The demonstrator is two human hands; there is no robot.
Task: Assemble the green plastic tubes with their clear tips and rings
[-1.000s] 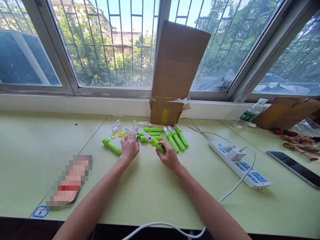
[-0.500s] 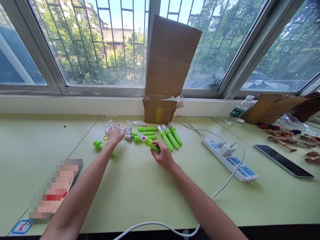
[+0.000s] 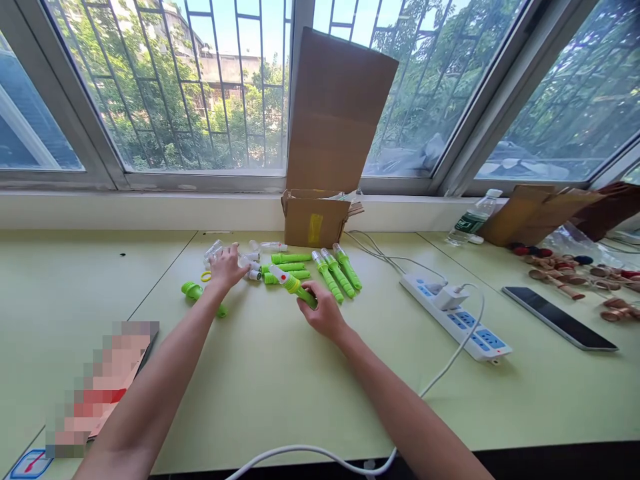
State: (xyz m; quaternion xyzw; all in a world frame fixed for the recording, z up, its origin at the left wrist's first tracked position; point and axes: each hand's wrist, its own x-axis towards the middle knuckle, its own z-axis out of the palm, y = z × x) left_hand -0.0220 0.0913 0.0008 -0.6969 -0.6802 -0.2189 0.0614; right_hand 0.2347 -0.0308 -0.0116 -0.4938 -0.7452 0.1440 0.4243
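Note:
My right hand [image 3: 323,312] is closed around a green ribbed handle [image 3: 295,287] with a yellow ring and a white tip bearing a red dot. The tip points up and left. My left hand [image 3: 227,268] reaches in among clear plastic caps [image 3: 213,252] and white cylindrical pieces [image 3: 255,275], fingers and thumb apart. Whether it touches any of them is hidden. Under the left wrist lies another green piece [image 3: 192,291], partly covered, beside a small yellow ring [image 3: 206,276]. Several green handles [image 3: 290,258] lie between the hands. Further right are three green handles with clear caps [image 3: 334,277].
An open cardboard box [image 3: 300,223] stands against the window ledge. To the right are a white power strip [image 3: 457,317] with cables, a phone [image 3: 557,318], a water bottle [image 3: 473,219] and wooden pieces [image 3: 560,280]. A blurred flat item [image 3: 107,387] lies left of my left forearm.
The view has shifted slightly, so the table things appear a little further left. The right hand keeps its hold on the green handle, and the left hand stays among the caps.

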